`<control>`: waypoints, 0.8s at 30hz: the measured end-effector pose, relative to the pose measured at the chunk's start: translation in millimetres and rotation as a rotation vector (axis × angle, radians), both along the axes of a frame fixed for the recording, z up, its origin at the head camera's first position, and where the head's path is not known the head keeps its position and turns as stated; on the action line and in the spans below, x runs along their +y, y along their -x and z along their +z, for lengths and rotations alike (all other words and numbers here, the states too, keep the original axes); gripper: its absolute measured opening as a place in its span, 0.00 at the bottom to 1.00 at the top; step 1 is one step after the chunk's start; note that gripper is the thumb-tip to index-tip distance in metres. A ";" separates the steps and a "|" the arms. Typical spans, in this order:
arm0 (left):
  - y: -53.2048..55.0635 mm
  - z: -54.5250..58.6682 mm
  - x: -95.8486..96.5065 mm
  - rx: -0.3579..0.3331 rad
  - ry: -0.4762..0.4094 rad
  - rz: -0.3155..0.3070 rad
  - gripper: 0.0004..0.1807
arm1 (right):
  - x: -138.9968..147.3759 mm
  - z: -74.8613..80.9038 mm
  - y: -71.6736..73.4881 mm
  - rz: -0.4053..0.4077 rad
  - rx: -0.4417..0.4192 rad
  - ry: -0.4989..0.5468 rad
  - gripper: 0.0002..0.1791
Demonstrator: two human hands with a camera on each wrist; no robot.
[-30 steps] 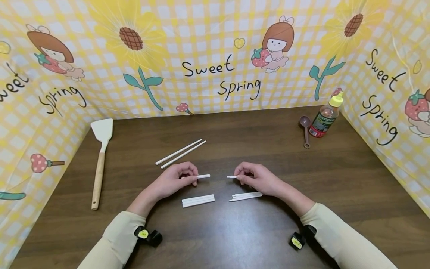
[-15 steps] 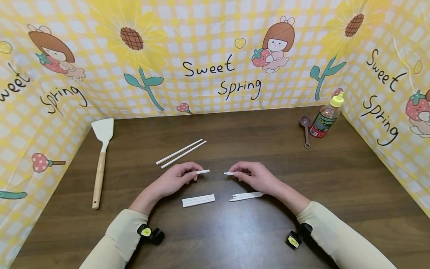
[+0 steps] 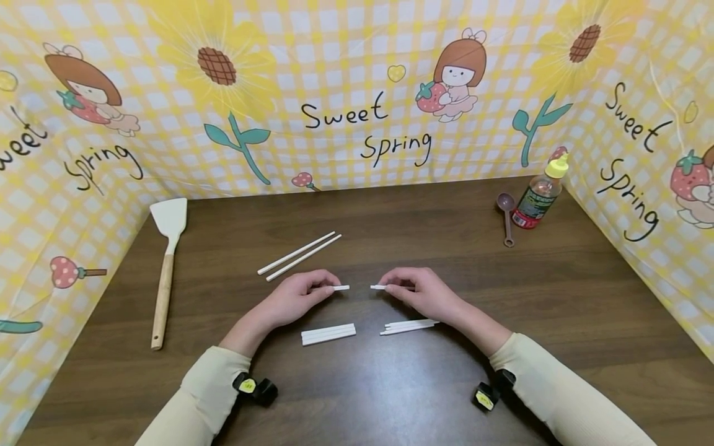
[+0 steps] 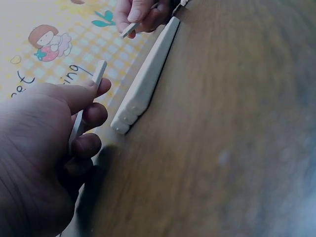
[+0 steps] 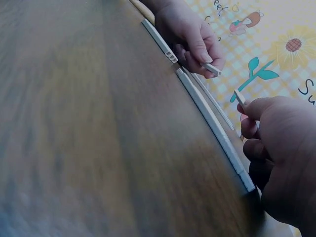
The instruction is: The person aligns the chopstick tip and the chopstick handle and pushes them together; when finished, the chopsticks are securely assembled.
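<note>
My left hand (image 3: pixel 298 297) pinches a short white chopstick section (image 3: pixel 342 287) between thumb and fingers, its end pointing right. Facing it across a small gap, my right hand (image 3: pixel 426 294) pinches another white chopstick section (image 3: pixel 377 287), pointing left. Most of each section is hidden behind the fingers. In the left wrist view, the left hand's section (image 4: pixel 99 71) runs under the thumb and along the fingers. Below the left hand lie several chopstick sections side by side (image 3: pixel 328 334). A second group of sections with narrower ends (image 3: pixel 409 326) lies below the right hand.
Two full-length white chopsticks (image 3: pixel 296 253) lie slanted behind the left hand. A white spatula with a wooden handle (image 3: pixel 163 291) is at the left. At the back right stand a yellow-capped bottle (image 3: pixel 537 201) and a brown measuring spoon (image 3: pixel 506 217). Patterned cloth (image 3: pixel 334 74) encloses the table.
Both hands have moved slightly inward, and the gap between the two held sections is narrower. Less of the left section shows past the fingertips. The groups on the table have stayed put.
</note>
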State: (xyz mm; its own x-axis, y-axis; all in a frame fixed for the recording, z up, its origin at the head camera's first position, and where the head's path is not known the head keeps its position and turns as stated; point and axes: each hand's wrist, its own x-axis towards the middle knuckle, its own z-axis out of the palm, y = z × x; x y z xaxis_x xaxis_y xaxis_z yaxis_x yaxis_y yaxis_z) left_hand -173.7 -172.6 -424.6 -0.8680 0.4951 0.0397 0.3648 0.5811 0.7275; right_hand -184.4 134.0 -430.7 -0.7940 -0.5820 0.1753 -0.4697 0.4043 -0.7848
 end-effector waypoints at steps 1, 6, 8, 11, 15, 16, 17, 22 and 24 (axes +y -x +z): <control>-0.1 -0.5 -0.1 0.000 0.001 0.002 0.05 | 0.1 0.0 0.1 0.001 0.000 -0.004 0.05; -0.7 -0.5 0.0 -0.003 -0.010 0.004 0.04 | 0.1 -0.2 -0.6 -0.004 0.007 -0.007 0.04; -0.8 -0.1 0.2 -0.004 -0.012 0.004 0.03 | 0.0 -0.2 -1.3 -0.007 0.011 -0.008 0.04; -1.1 0.2 0.5 -0.007 -0.018 0.003 0.03 | -0.3 -0.1 -2.4 -0.009 0.015 -0.006 0.03; -1.9 0.8 2.8 -0.012 -0.035 -0.009 0.04 | -0.7 -0.7 -2.5 -0.006 0.016 -0.002 0.03; -2.2 1.0 3.7 -0.013 -0.037 -0.013 0.04 | -0.7 -0.5 -2.6 -0.004 0.017 -0.002 0.03; -2.4 1.1 4.6 -0.014 -0.038 -0.017 0.04 | -0.8 -0.5 -2.5 -0.002 0.018 -0.002 0.03; -3.4 1.0 8.6 -0.013 -0.028 -0.023 0.05 | -1.3 0.1 -2.8 0.005 0.019 0.002 0.04; -3.8 0.7 9.6 -0.012 -0.029 -0.020 0.05 | -1.5 -0.2 -2.8 0.007 0.020 0.007 0.04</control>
